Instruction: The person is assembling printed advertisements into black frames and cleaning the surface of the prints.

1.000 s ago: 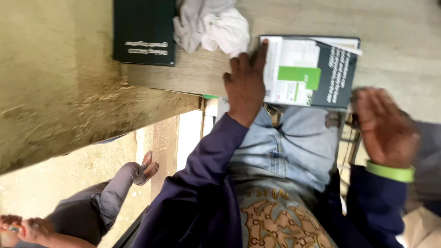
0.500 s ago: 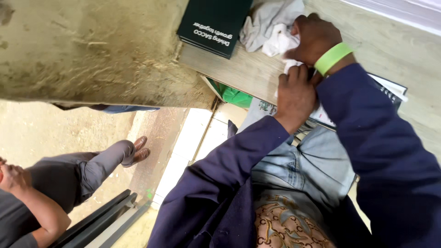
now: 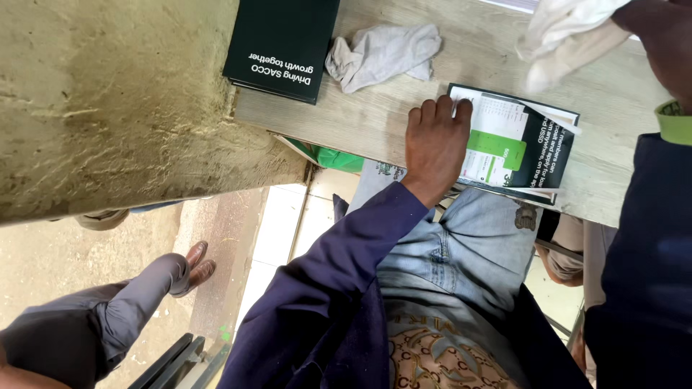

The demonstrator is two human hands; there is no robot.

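Your left hand (image 3: 435, 148) lies flat, palm down, fingers (image 3: 445, 108) together & straight, pressing on the left edge of the dark glossy printed leaflet w/ green & white panels (image 3: 520, 144). Nothing pinched; hand is spread on top of the paper. Leaflet sits on the pale wooden tabletop (image 3: 375, 122), near its front edge, at about 3 o'clock from the hand.

Your right hand (image 3: 667, 36) is up at 1 o'clock, top right corner of the view, mostly cut off by the frame. It carries a crumpled white cloth (image 3: 566, 32) lifted off the table; cloth hangs at 12 o'clock from the leaflet. Exact finger grip can't be told, fingers are out of view. Lime-green wristband (image 3: 675, 122) shows at the cuff of the navy sleeve.

A 2nd rumpled grey-white cloth (image 3: 382, 54) lies on the wood at 11 o'clock from your left hand, apart from it. Just beside that cloth, at its 9 o'clock, a black rectangular hardcover book w/ white lettering (image 3: 285, 39) rests at the table's corner.

Below the table: your blue jeans (image 3: 461, 259); another person's grey-trousered leg & brown shoe (image 3: 196, 263) at 8 o'clock.
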